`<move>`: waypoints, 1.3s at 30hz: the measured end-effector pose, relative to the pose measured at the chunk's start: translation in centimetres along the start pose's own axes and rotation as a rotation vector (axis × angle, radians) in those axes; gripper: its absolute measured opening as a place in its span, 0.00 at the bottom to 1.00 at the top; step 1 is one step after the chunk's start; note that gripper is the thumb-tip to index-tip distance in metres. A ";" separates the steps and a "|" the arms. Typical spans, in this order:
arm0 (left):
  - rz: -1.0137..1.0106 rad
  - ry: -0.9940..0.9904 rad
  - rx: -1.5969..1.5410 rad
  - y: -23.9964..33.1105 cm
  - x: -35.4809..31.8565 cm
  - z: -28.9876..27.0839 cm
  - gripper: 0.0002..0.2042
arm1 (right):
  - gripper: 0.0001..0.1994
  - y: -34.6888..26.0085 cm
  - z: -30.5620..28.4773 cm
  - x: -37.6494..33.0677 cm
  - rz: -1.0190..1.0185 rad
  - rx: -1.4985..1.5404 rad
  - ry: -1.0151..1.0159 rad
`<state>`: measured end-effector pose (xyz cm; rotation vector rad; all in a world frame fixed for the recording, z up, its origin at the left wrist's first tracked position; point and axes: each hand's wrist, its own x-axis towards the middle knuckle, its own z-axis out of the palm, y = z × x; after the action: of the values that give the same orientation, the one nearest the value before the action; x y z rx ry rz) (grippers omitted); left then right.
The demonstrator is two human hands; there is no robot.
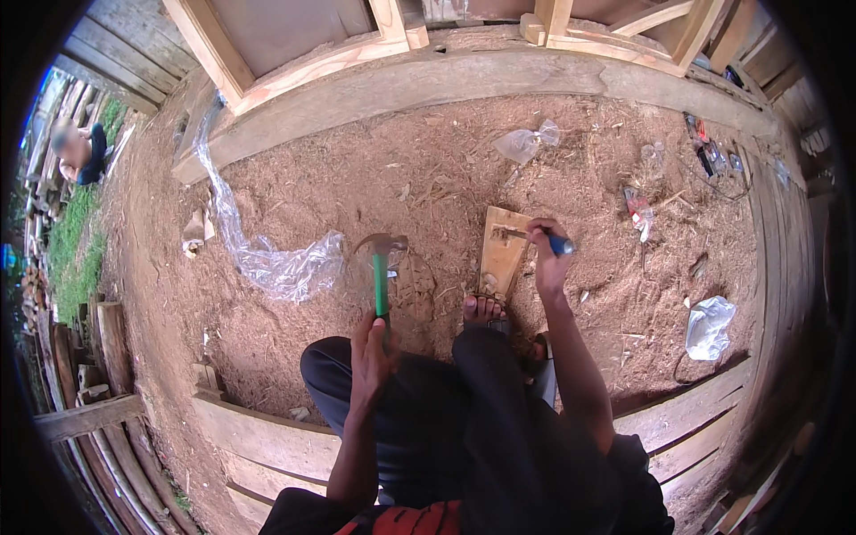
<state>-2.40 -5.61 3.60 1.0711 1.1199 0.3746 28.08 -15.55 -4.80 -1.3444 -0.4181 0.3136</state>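
Left hand point(373, 346): fist closed on the green handle of a claw hammer point(381, 259), head raised over sawdust ground
Right hand point(546, 254): gripping a blue-handled chisel point(535, 236); blade on the wooden board point(501, 252)
Board: flat on sawdust; pinned by a sandalled foot point(484, 310)

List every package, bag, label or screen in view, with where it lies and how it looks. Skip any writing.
Clear plastic bag: on the sawdust floor, upper centre, small, knotted, see-through.
Long clear plastic sheet: trails from the beam at upper left toward the hammer, crumpled, shiny.
White plastic bag: on the floor at right, crumpled, whitish.
Small red-and-white packet: on the floor, right of the wooden board, flat.
No signs or screens show.
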 end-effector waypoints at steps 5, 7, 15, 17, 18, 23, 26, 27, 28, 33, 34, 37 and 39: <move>-0.012 -0.075 0.006 -0.7 -0.7 0.3 0.18 | 0.04 -1.8 0.7 -3.1 0.093 -0.148 -0.036; -0.060 -0.097 -0.013 -1.1 -0.8 0.4 0.18 | 0.03 -1.4 0.5 -4.1 0.110 -0.179 -0.037; -0.099 -0.067 -0.015 -1.8 -1.3 0.9 0.19 | 0.09 -0.8 1.2 -7.3 -0.339 -0.407 -0.236; -0.097 -0.048 -0.010 -2.2 -1.0 1.1 0.19 | 0.08 -1.0 1.2 -7.3 -0.286 -0.405 -0.184; -0.096 -0.033 -0.018 -2.9 -0.7 1.1 0.19 | 0.08 -1.1 1.0 -7.2 -0.261 -0.408 -0.160; -0.161 -0.042 -0.066 -2.8 -0.7 1.5 0.17 | 0.06 -0.6 0.0 -6.1 -0.146 -0.338 -0.070; -0.165 -0.055 -0.065 -2.8 -0.6 1.8 0.17 | 0.05 -0.6 -0.3 -6.3 -0.199 -0.388 -0.085; -0.163 -0.073 -0.047 -2.8 -0.5 1.7 0.17 | 0.05 -0.8 -0.2 -6.4 -0.219 -0.408 -0.101; -0.162 -0.090 -0.030 -2.8 -0.4 1.7 0.18 | 0.06 -0.9 -0.2 -6.4 -0.240 -0.428 -0.117; -0.173 -0.109 -0.030 -2.7 -0.1 1.9 0.19 | 0.04 -1.2 -0.4 -6.4 -0.313 -0.473 -0.150; -0.179 -0.108 -0.027 -2.7 0.0 1.8 0.20 | 0.04 -1.3 -0.2 -6.4 -0.317 -0.478 -0.153; -0.148 -0.100 -0.067 -2.9 -0.1 2.0 0.20 | 0.04 -1.8 0.3 -6.6 -0.250 -0.460 -0.083; -0.149 -0.106 -0.060 -3.0 -0.1 1.9 0.21 | 0.05 -2.1 0.6 -7.2 -0.180 -0.428 -0.082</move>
<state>-1.53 -8.12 1.17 0.9379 1.0795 0.2292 21.40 -18.68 -3.48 -1.7000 -0.6988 0.1325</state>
